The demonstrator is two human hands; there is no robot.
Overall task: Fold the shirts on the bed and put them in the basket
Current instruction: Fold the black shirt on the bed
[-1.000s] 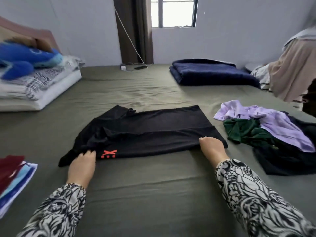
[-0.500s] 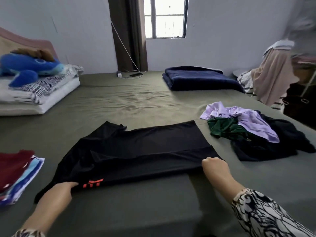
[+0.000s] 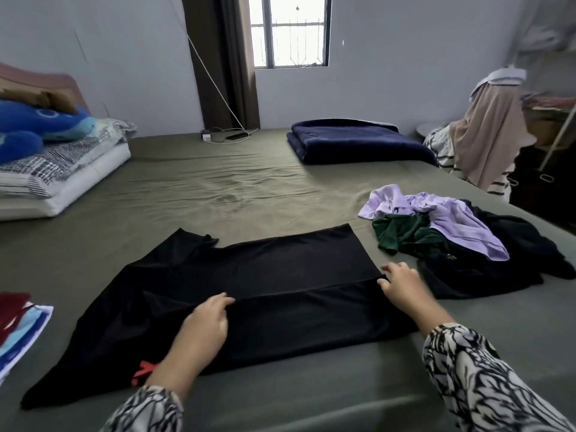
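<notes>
Wide bed (image 3: 218, 188) in an olive-green sheet, bearing a flattened black shirt (image 3: 249, 285), a heap of lilac, green and black garments (image 3: 452, 244), a folded navy blanket (image 3: 358, 140) and stacked pillows (image 3: 62, 176).

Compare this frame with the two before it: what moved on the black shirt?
The left hand left the near hem by the red print and now pinches the fold edge mid-shirt. The right hand stays at the black shirt's right end. The near strip now lies folded over. The unfolded pile is unchanged.

Black shirt (image 3: 265, 275) with red mark — olive bed (image 3: 218, 182), lilac top (image 3: 448, 219), navy blanket (image 3: 358, 141).
</notes>
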